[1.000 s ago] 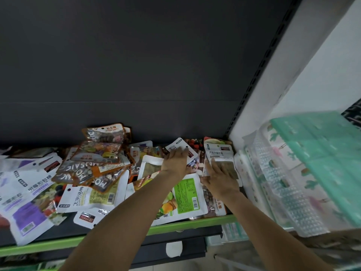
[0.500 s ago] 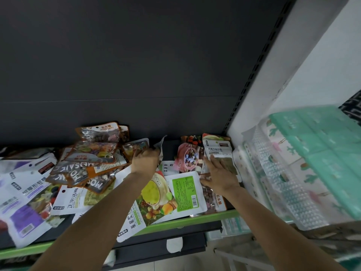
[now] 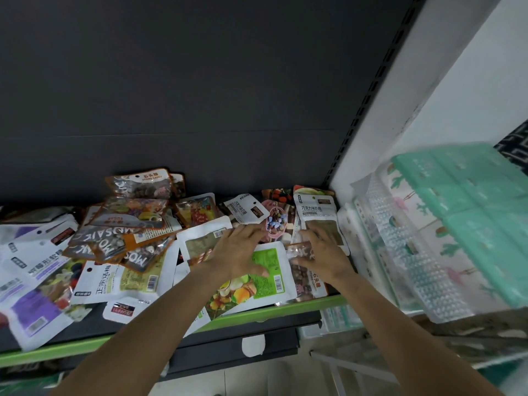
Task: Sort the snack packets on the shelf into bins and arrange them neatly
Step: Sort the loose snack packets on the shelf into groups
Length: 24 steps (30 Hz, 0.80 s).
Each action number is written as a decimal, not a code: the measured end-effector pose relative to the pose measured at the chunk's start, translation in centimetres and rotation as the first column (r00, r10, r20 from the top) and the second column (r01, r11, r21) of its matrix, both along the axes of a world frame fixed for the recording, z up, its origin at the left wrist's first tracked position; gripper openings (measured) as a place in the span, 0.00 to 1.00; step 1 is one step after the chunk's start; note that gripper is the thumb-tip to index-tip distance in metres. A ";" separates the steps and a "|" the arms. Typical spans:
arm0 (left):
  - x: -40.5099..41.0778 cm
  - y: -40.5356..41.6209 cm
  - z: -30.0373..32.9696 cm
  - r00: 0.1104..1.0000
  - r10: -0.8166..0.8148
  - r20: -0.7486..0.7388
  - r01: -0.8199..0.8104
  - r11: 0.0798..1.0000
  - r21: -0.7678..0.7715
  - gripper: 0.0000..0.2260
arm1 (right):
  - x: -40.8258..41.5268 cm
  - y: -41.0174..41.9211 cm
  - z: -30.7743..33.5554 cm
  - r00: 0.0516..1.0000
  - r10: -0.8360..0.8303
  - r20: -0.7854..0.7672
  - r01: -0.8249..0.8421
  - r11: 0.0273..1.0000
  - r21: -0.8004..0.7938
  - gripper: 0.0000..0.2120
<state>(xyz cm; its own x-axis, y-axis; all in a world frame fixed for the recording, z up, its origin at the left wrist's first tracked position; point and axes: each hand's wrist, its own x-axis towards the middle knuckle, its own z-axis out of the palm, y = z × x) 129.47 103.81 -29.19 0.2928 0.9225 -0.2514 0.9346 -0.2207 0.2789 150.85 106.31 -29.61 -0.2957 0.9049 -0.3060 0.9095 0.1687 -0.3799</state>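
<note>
Your left hand (image 3: 243, 252) lies spread, fingers fairly straight, pressing flat on the green-and-white fruit packet (image 3: 257, 278) and the white pouch (image 3: 203, 241) beside it; it grips nothing. Your right hand (image 3: 320, 252) rests on the clear stone-candy packet (image 3: 305, 275), its fingertips reaching the white chocolate-flavour pouch (image 3: 317, 221); whether its fingers pinch anything I cannot tell.

The main risk is at the front: the fruit packet already overhangs the green shelf lip (image 3: 285, 308), so any drag toward you could tip it and the stone-candy packet off the edge. The pouches are glossy and overlapping, so pulling one likely shifts its neighbours, such as the pink candy pouch (image 3: 274, 224) between your hands.

To your left, the orange Mosaic packets (image 3: 114, 241) and the purple-and-white bags (image 3: 31, 281) crowd the shelf, some over the lip too. The dark back panel (image 3: 228, 110) closes off the rear, and the white upright (image 3: 400, 138) bounds the right. The stacked clear and green bins (image 3: 457, 224) sit beyond it, near your right forearm, so lift packets up and over rather than sliding them.
</note>
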 end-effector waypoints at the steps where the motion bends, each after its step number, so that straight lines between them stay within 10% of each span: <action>1: -0.2 -0.2 -0.1 0.999 -0.002 -0.034 0.003 0.999 0.032 0.35 | 0.2 -0.1 0.0 1.000 -0.001 -0.008 0.001 1.000 -0.008 0.30; 7: -1.9 -0.9 0.1 0.984 0.094 -0.151 -0.062 0.977 0.202 0.26 | -0.8 0.3 0.7 1.000 -0.027 0.011 0.026 0.993 0.111 0.14; 16: -2.1 -1.4 0.8 0.939 0.292 0.179 -0.313 0.944 0.102 0.21 | -1.8 -0.3 5.3 0.949 -0.214 -0.230 0.293 0.869 0.400 0.02; 20: -0.3 -0.9 3.0 0.570 0.422 0.705 -0.414 0.889 -0.197 0.25 | -3.2 -0.4 7.6 0.708 -0.170 -0.685 0.462 0.845 0.269 0.03; 24: -0.9 -0.7 5.1 0.285 0.478 0.831 -0.465 0.827 -0.316 0.17 | -5.5 -0.1 7.0 0.579 -0.201 -0.791 0.447 0.889 0.101 0.10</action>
